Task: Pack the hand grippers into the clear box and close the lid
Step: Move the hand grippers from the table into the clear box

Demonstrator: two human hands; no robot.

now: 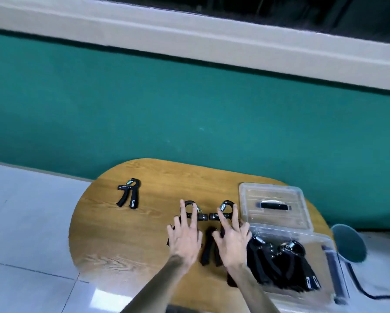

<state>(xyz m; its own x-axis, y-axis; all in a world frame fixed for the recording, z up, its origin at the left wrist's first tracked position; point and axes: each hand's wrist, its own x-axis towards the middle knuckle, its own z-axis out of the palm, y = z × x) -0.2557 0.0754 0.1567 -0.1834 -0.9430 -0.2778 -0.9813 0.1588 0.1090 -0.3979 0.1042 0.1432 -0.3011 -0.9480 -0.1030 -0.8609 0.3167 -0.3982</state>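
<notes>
While both hands lie flat, fingers spread | left hand (185, 239) on one gripper (190, 210) | right hand (231, 241) on another (223, 210), mid-surface | spare gripper (129, 192) far-left | box (302, 263) right edge, lid (274, 205) off behind it

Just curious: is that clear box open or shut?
Open: the lid lies flat beside the clear box, and hand grippers show inside.
</notes>
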